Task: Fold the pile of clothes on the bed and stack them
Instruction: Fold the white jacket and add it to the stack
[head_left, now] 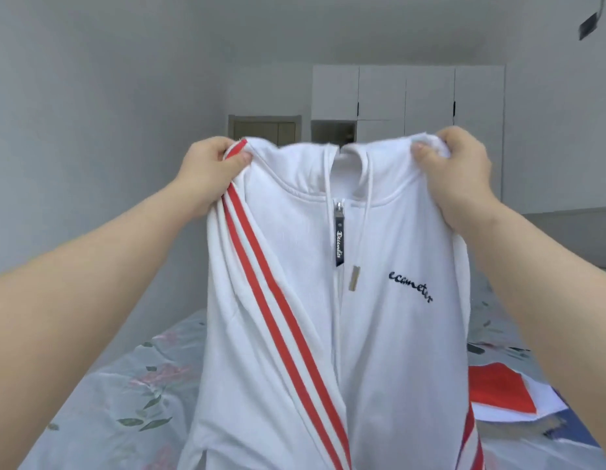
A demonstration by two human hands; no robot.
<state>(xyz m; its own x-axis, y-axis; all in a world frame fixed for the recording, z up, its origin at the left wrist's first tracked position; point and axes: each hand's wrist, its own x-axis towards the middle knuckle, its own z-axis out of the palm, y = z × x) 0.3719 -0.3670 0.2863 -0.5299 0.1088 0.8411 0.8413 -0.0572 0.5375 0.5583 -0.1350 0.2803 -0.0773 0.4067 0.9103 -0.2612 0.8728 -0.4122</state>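
Your left hand [212, 176]: fingers curled, pinching hoodie [379, 334] at shoulder, on red-striped sleeve top. Your right hand [462, 178]: same curled pinch on the other shoulder. Hoodie hangs between and below both hands, front toward you, zipped; hem out of view. Judgement: soft, limp, fairly light; sleeves and drawstrings will flop. Shoulder seams are the soundest hold; hold them level when laying down on bed [108, 385]. Folded red-white piece [505, 391] lies below right hand.
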